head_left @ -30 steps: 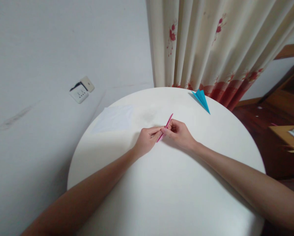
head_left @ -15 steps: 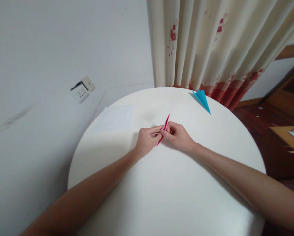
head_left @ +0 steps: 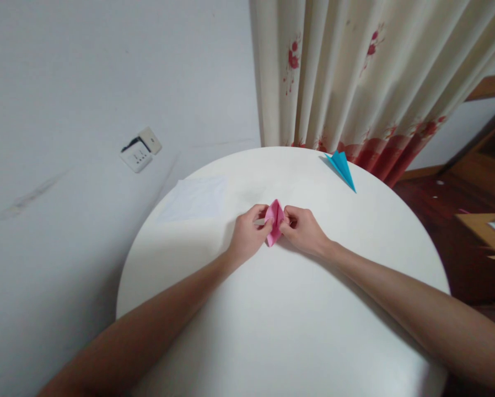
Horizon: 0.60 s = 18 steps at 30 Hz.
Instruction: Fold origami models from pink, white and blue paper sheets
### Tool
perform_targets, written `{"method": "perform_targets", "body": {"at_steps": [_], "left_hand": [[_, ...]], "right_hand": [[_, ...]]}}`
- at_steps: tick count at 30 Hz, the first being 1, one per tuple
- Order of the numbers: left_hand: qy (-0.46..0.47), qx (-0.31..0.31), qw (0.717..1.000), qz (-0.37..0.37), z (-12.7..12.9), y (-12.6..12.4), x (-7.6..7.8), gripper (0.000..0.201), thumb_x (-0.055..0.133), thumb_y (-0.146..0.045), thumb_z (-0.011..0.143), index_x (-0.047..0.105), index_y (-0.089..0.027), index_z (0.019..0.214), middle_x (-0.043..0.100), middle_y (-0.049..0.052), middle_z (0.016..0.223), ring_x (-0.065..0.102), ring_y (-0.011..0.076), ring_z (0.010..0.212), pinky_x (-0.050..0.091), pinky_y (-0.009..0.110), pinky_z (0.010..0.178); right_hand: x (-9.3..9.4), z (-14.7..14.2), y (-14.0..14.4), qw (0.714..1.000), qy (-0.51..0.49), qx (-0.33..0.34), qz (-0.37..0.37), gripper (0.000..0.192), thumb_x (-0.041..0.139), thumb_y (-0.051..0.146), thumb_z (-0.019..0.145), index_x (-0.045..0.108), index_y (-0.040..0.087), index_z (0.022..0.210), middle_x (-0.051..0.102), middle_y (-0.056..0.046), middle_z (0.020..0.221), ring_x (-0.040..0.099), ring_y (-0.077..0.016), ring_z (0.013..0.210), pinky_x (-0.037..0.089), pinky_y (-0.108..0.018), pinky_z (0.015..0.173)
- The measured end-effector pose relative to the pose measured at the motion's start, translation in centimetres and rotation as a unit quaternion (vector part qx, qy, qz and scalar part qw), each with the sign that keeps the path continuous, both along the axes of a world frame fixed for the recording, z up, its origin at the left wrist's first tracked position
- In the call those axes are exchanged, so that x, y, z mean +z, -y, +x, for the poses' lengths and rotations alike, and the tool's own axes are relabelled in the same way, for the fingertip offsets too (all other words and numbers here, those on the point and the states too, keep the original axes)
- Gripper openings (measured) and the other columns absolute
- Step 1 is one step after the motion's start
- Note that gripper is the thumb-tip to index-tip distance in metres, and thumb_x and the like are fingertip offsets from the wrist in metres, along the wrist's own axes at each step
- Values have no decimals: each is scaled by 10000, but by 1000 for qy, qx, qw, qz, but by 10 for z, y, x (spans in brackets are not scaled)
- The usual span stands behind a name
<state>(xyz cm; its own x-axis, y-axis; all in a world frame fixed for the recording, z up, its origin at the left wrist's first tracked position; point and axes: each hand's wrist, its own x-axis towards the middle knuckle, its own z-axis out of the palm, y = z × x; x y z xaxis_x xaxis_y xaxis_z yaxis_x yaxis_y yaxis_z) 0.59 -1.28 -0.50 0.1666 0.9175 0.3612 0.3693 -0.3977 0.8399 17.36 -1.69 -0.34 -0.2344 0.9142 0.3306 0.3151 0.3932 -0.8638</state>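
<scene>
Both hands meet over the middle of a round white table (head_left: 280, 331), pinching a small folded pink paper (head_left: 274, 220) between them. The left hand (head_left: 247, 236) has its thumb and fingers closed on the paper's left edge, and the right hand (head_left: 303, 230) has its fingertips closed on the right edge, so the paper is held from both sides with its flat face showing and its lower point toward the tabletop; whether it touches the table cannot be told. A white sheet (head_left: 195, 197) lies flat to the left of the hands. A folded blue paper (head_left: 342, 168) rests near the table's far edge, by the curtain (head_left: 355, 71).
</scene>
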Motion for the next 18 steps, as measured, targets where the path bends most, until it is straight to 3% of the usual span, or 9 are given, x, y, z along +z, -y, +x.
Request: {"method": "perform_targets", "body": {"at_steps": [2,4,7,10,14,18], "left_hand": [[-28,-22,999,-13,0,-1,-2,259,575,-158,812,656,-159,1059,709,42,951,671,161,873,532,235,754],[-70,-20,997,-24,0,-1,-5,151,537,-166,831,666,-141,906,680,19,787,632,136,721,487,214,658],[-125,0,992,-20,-1,-1,-5,220,499,-203,865,606,-140,684,570,-18,590,501,98,542,350,196,507],[-152,10,988,4,-1,2,0,259,496,-207,876,614,-135,658,543,-23,548,447,87,502,292,201,478],[-173,0,984,31,1,7,8,252,496,-177,882,740,-124,851,681,22,662,538,106,549,389,206,546],[-153,4,988,24,1,7,7,375,485,-136,873,703,-149,1178,754,81,1057,672,145,744,506,234,700]], "right_hand": [[0,-1,2,999,8,36,1,177,485,185,749,349,222,641,390,66,587,367,-90,536,288,-232,504],[0,-2,3,998,20,51,1,164,480,179,748,360,220,644,398,65,591,365,-90,537,286,-233,505],[1,-2,4,998,39,39,4,158,473,180,755,376,216,636,409,62,583,369,-90,531,286,-237,508],[2,-2,5,998,65,5,4,178,474,203,775,393,211,617,422,56,562,378,-92,523,281,-244,511],[1,-3,4,994,104,-28,-9,185,493,233,780,442,200,605,493,33,568,413,-99,536,270,-253,517],[-4,-1,2,992,104,-65,-31,202,498,215,740,405,204,561,442,43,522,384,-95,508,231,-256,489]]}}
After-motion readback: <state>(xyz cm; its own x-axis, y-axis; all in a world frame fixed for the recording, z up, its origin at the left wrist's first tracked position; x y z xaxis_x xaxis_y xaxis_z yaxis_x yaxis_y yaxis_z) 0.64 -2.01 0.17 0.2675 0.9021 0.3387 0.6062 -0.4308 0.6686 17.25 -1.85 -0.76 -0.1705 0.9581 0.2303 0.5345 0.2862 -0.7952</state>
